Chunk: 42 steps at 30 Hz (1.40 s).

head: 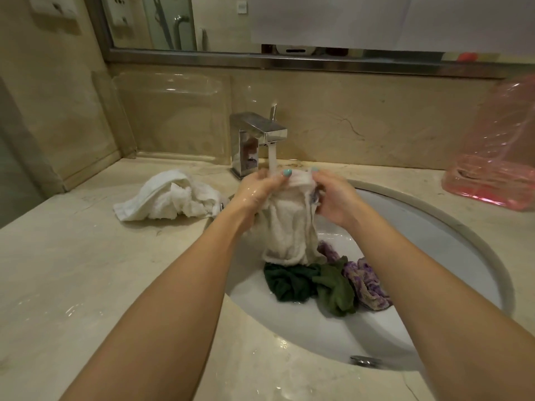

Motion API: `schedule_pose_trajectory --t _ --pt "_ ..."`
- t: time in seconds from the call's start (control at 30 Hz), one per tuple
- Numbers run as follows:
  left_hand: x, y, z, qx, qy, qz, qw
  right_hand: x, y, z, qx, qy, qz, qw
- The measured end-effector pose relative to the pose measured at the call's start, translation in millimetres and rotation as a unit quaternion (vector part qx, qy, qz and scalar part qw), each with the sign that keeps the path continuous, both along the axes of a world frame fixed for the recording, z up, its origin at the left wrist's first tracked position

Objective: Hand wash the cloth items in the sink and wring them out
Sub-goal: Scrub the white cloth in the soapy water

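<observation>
You hold the white cloth [285,227] up over the sink [440,218], its top edge bunched between your two hands and the rest hanging straight down until its lower hem touches the pile in the basin. Your left hand [259,189] grips the left end of that top edge, fingers curled round it and the thumb (teal nail showing) pressed on top; the skin is wet and shiny. Your right hand [333,195] pinches the right end, fingers curled into the fabric. The water stream [272,157] falls from the faucet [257,134] onto the cloth right between your hands, just beside your left thumb.

Under the hanging cloth, three more pieces lie crumpled in the basin, touching one another: a dark green cloth [286,282] on the left, an olive cloth [335,287] in the middle and a purple patterned cloth [367,279] on the right. A metal drain fitting [366,360] shows at the near rim.

On the marble counter [86,270], left of the sink, a white towel [170,198] sits in a rumpled heap. A pink plastic bag [498,157] stands at the far right, and a mirror [202,21] runs along the wall above.
</observation>
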State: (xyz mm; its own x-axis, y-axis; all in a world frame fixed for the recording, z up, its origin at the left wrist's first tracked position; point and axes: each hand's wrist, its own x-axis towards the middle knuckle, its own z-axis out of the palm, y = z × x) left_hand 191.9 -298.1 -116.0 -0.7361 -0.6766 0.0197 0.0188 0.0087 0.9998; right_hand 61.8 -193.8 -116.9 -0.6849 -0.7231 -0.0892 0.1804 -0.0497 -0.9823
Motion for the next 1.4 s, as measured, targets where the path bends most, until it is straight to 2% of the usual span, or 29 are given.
schedule_pose_trajectory --t 0.07,0.13,0.2,0.3,0.37,0.43,0.5,0.57,0.67,0.73,0.8,0.9,0.97,1.07,1.17,1.27,1.33,1.4 --pt "-1.0 0.2 -1.0 -0.03 -0.013 0.019 0.999 -8.2 -2.3 -1.2 -0.037 0.035 -0.104 0.993" --pt "-3.9 -4.2 -3.6 -0.057 -0.001 0.069 0.996 -5.2 -5.7 0.6 -0.045 0.077 -0.131 0.987" --pt "-7.0 -6.5 -3.8 -0.048 0.007 0.074 0.996 0.7 -12.0 2.0 -0.042 0.085 -0.12 0.988" --pt "-6.2 -0.2 -1.3 0.031 0.004 0.011 0.999 7.7 -18.0 11.0 -0.018 0.108 -0.14 0.984" --pt "-9.8 4.0 -1.8 0.074 0.036 0.002 0.997 17.1 -17.0 12.4 0.001 0.148 -0.144 0.978" --pt "-14.2 7.2 0.7 0.072 0.063 0.031 0.995 39.8 -16.6 10.1 -0.001 0.201 -0.098 0.975" --pt "-17.3 9.8 2.0 0.057 0.051 0.077 0.994 63.0 -20.6 4.7 0.01 0.287 -0.033 0.957" --pt "-19.8 20.8 2.5 0.036 0.037 0.087 0.995 64.8 -25.7 5.2 0.039 0.35 -0.056 0.934" --pt "-22.5 53.0 8.5 -0.042 0.036 0.04 0.998 36.6 -20.6 10.9 0.048 0.26 -0.187 0.946" --pt "-25.3 60.3 10.8 -0.086 0.047 0.019 0.995 28.6 -14.0 4.8 0.069 0.229 -0.232 0.943" --pt "-26.1 45.7 11.7 -0.091 0.042 0.055 0.993 45.0 -17.4 3.3 0.065 0.273 -0.218 0.935" --pt "-19.5 24.8 8.7 -0.018 0.063 0.096 0.993 69.9 -29.5 10.9 0.049 0.333 -0.181 0.924" --pt "-12.4 32.6 10.7 -0.004 0.06 0.062 0.996 59.2 -31.6 14.9 0.063 0.338 -0.187 0.92" --pt "-13.9 53.3 15.7 -0.046 0.068 -0.004 0.997 25.5 -19.1 13.0 0.072 0.298 -0.196 0.932" --pt "-8.6 51.5 15.6 -0.111 -0.033 -0.07 0.991 10.7 -10.6 18.3 0.032 0.282 -0.152 0.947" --pt "4.9 35.5 8.6 -0.047 -0.126 -0.191 0.972 10.4 -10.6 19.9 0.068 0.298 -0.124 0.944" --pt "9.3 24.2 3.8 0.01 -0.107 -0.173 0.979 5.7 -5.7 9.2 0.089 0.211 -0.054 0.972" --pt "10.7 13.2 2.7 0.073 -0.035 -0.13 0.988 -4.6 10.6 -4.2 0.103 0.071 0.068 0.99"
